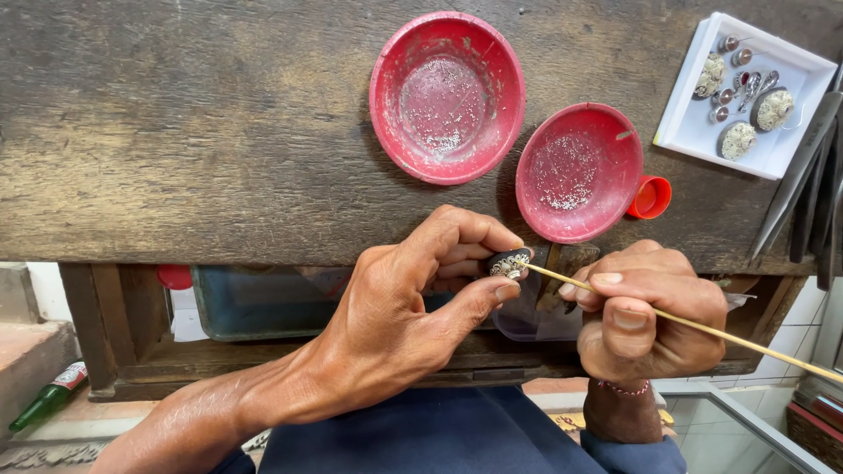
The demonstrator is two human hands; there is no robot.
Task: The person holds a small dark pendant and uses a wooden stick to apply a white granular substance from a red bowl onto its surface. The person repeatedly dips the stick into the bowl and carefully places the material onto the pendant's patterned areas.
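My left hand (413, 298) pinches a small dark oval piece (509, 262) studded with tiny pale stones, held at the front edge of a worn wooden bench (193, 132). In my right hand (645, 312) is a thin pale stick (702, 326), gripped like a pen. Its tip touches the oval piece. Two red bowls stand just beyond, a larger red bowl (446, 95) and a smaller red bowl (578, 171), each holding a scatter of tiny sparkling stones.
A white tray (702, 118) at the back right holds several stone-set ornaments. A small red cap (652, 197) lies beside the smaller bowl. Metal tools (803, 167) lean at the right edge. A green bottle (48, 397) lies on the floor, left.
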